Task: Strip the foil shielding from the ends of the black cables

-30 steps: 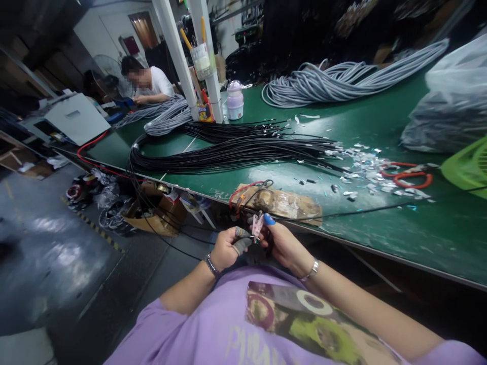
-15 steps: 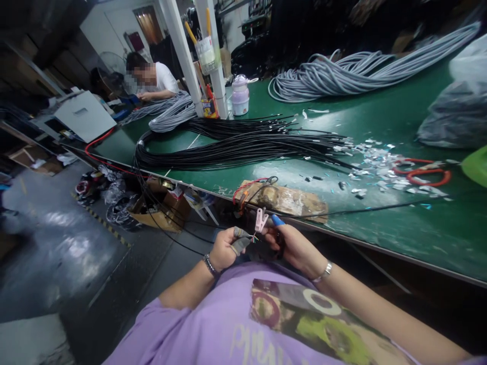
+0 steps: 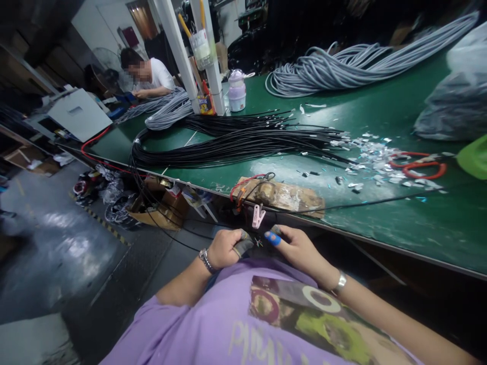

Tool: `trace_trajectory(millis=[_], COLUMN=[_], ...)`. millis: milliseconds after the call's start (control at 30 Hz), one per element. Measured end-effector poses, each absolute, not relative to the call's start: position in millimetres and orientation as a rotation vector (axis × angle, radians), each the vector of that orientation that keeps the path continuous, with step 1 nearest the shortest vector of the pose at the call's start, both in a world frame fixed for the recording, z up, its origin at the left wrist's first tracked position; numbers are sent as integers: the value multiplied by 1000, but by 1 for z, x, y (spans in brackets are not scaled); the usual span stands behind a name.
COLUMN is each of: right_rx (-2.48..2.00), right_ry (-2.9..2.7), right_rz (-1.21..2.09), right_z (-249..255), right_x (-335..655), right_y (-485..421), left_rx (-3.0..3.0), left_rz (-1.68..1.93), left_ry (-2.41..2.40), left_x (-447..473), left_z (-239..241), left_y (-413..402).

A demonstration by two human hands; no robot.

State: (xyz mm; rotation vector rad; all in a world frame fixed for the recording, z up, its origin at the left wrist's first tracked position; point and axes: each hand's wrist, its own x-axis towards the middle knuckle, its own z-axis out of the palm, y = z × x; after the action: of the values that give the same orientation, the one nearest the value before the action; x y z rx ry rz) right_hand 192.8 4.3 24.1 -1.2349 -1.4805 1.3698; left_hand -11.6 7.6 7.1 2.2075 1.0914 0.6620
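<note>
Along and below the near edge of the green table (image 3: 411, 228) were, left to right: one cardboard box (image 3: 162, 217), open, on the floor; one left hand (image 3: 228, 248), its grey-covered fingertips pinching a cable end with splayed coloured wires (image 3: 258, 243) between the two hands; and one pink clothespin (image 3: 258, 217), by the table edge, just above the wires. Next came one right hand (image 3: 300, 251), its blue-covered thumb near those wires; whether its fingers met or held anything could not be told. Farther right, on the tabletop, sat one filled plastic bag (image 3: 443, 109).

Wires (image 3: 258, 243) between left hand (image 3: 225, 248) and right hand (image 3: 304, 252), clothespin (image 3: 257, 217) beyond, cables (image 3: 228, 150) on table (image 3: 388, 228)
</note>
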Motion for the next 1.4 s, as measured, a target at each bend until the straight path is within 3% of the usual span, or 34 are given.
trace_trajectory(millis=[167,333,500,633,767,967,1200,1400], right_rx=[-1251,-1149,-1072,-1007,-1088,-1231,-1182,-1204], right_ry=[-1759,-1652,-1204,-870,-976,-1102,-1139,-1359], right_rz=[1239,1522,1920,2111,2032,1747,1933,1742], right_z=[25,22,18,14,11,9,14,20], right_x=[191,186,183,181,183,189,185,191], right_y=[0,0,-1,-2,-1,6,6,8], left_rx=[2191,2026,1792,2091,2473,2384,2459,2410], left_rz=[667,654,717,926,976,917,832,657], left_ry=[1109,1112,985,1121,1160,1047,1007,1018], left_x=[-11,-10,-9,-10,-15,-22,-21,-25], left_z=[7,8,5,2,0,8,12,9], left_y=[6,7,7,6,7,12,13,16])
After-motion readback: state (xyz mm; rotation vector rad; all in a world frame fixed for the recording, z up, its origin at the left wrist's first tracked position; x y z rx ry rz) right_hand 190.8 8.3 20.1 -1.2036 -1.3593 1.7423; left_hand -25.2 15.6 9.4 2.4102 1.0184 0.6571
